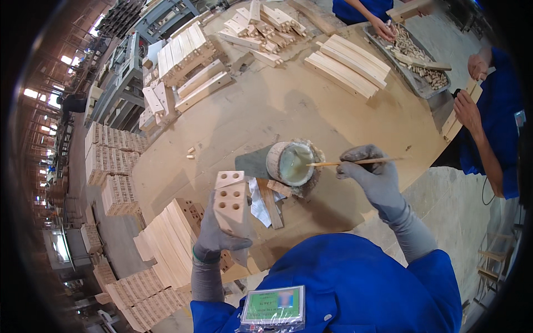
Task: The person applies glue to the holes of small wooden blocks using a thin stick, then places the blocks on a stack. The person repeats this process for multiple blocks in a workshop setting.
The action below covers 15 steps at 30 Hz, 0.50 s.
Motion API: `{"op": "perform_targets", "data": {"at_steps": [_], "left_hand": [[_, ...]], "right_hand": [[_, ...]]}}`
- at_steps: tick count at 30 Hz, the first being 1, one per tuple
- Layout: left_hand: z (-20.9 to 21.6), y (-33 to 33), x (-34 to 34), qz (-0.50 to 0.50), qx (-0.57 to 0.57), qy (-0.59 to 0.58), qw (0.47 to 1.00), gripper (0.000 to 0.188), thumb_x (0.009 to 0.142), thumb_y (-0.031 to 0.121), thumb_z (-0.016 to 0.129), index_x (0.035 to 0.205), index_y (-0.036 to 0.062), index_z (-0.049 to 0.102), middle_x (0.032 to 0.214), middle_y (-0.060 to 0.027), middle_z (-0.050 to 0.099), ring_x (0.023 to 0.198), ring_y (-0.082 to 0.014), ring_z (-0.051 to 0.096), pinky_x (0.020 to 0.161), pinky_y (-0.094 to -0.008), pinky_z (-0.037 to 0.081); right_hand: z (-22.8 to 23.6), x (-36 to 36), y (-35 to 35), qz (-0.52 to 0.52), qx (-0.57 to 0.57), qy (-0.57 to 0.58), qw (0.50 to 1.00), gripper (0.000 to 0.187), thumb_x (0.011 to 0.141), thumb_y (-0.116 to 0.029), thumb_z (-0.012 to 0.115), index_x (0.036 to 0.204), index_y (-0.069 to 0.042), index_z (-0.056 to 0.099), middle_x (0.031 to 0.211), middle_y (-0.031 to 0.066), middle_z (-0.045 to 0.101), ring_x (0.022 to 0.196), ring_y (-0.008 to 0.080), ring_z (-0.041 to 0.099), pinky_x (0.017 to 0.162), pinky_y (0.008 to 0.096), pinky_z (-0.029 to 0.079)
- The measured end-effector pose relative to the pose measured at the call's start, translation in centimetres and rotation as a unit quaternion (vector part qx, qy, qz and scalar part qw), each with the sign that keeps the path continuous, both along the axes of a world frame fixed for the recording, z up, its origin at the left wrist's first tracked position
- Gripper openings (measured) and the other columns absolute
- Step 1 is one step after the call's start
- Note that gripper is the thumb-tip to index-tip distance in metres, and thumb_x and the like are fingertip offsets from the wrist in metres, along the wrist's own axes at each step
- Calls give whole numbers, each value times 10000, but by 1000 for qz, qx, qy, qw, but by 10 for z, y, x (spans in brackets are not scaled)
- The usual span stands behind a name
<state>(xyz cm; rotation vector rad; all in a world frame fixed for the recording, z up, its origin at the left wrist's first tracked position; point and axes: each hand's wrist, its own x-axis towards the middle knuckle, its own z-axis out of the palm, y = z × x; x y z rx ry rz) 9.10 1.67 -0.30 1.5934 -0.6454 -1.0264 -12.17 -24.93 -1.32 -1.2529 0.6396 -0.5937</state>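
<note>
In my gloved left hand (pixel 212 236) is a pale wooden block (pixel 231 213), held up with its drilled end facing up; several round holes show, and the fingers wrap round its side. My gloved right hand (pixel 369 175) pinches a thin wooden stick (pixel 326 164). The stick lies nearly level, and its left tip reaches into a round pot (pixel 272 162) of pale, greenish-white liquid (pixel 293 161). Crusted residue coats the pot's rim. Beside the pot are a dark flat plate (pixel 250 161), a wood strip (pixel 270 205) and some white paper (pixel 258 208).
Drilled wooden pieces (pixel 169 238) are stacked beside my left arm. More wooden bars (pixel 350 66) and a heap of pieces (pixel 264 28) lie across the table (pixel 222 133). Two co-workers in blue flank a tray (pixel 420 89) of dowels at the far right.
</note>
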Motion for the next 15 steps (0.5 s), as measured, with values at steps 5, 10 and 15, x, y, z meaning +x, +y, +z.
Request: {"op": "perform_targets", "data": {"at_steps": [5, 10, 15], "left_hand": [[1, -26, -12, 16, 67, -42, 997, 1228, 392, 235, 904, 1425, 32, 272, 1296, -97, 481, 1166, -192, 481, 985, -364, 415], [-7, -19, -12, 34, 18, 10, 999, 1221, 395, 241, 910, 1420, 28, 283, 1297, -96, 482, 1190, -196, 472, 993, -363, 408], [-14, -45, 5, -65, 46, -6, 997, 1212, 403, 251, 916, 1415, 13, 292, 1294, -92, 485, 1200, -202, 468, 1012, -359, 389]], "right_hand": [[-26, 23, 1, -2, -239, -10, 971, 173, 813, -56, 710, 950, 7, 626, 807, 77, 670, 733, 115, 633, 662, 249, 520], [-27, 23, 2, -7, -224, -20, 974, 149, 807, -79, 722, 907, -6, 638, 781, 100, 665, 695, 170, 651, 636, 259, 520], [-31, 22, -1, 10, -307, -16, 951, 128, 802, -84, 720, 878, -20, 639, 861, 115, 671, 697, 218, 660, 632, 295, 527]]}}
